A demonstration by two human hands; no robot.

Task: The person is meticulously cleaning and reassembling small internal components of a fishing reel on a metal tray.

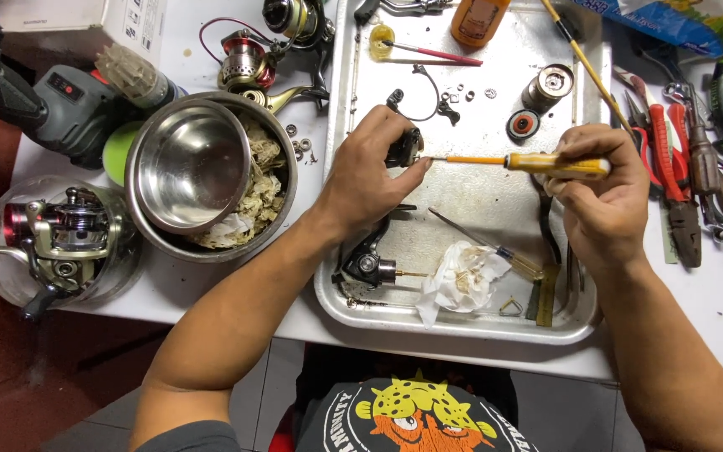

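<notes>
Over a metal tray (340,125), my left hand (370,172) grips a small black reel part (403,148). My right hand (600,188) holds a yellow-handled screwdriver (546,162) level, its tip pointing left into that black part. Below my left wrist, a black reel body (361,259) with a thin shaft lies in the tray beside a crumpled white cloth (466,276). A second screwdriver (487,244) lies slanted between the hands.
Small screws, washers, a spool (550,86) and an orange bottle (479,18) lie at the tray's far end. Two nested steel bowls (198,172) with rags stand left, near fishing reels (64,234) and a power tool (52,100). Pliers (679,184) crowd the right side.
</notes>
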